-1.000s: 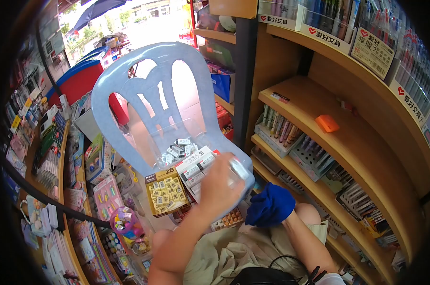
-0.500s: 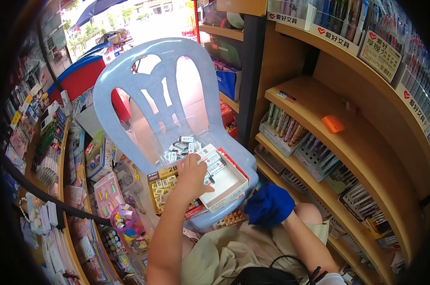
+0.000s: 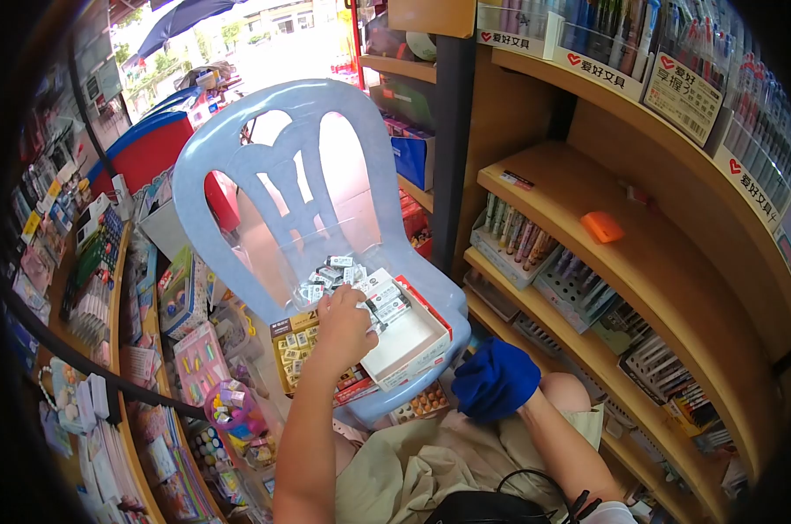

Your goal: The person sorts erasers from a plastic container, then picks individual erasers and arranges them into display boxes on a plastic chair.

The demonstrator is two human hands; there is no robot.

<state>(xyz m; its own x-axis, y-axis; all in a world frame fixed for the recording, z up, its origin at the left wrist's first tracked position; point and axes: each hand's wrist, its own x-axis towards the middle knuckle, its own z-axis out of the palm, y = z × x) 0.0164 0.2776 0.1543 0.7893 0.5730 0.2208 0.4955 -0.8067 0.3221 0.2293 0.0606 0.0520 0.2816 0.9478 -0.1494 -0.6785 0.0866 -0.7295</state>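
My left hand (image 3: 346,330) reaches over the left side of a white box (image 3: 408,349) on a blue plastic chair (image 3: 288,100); its fingertips are bent down near small erasers, and whether they grip one is hidden. White wrapped erasers (image 3: 386,306) fill the far part of that box, whose near part shows bare bottom. Behind it a clear bin (image 3: 295,253) holds more small erasers (image 3: 332,272). A brown box of yellowish erasers (image 3: 294,345) lies partly under my left forearm. My right hand is wrapped in a blue cloth (image 3: 497,379) near my right knee, its fingers covered.
Curved wooden shelves (image 3: 535,188) on the right carry pens and an orange object (image 3: 602,227). Stationery racks (image 3: 120,306) line the left side. A pink basket of small items (image 3: 235,409) stands left of the chair. A dark post (image 3: 453,131) rises behind the chair.
My left hand has moved from the right part of the white box to its left side, uncovering the box's near part. The blue-wrapped right hand has stayed nearly in place.
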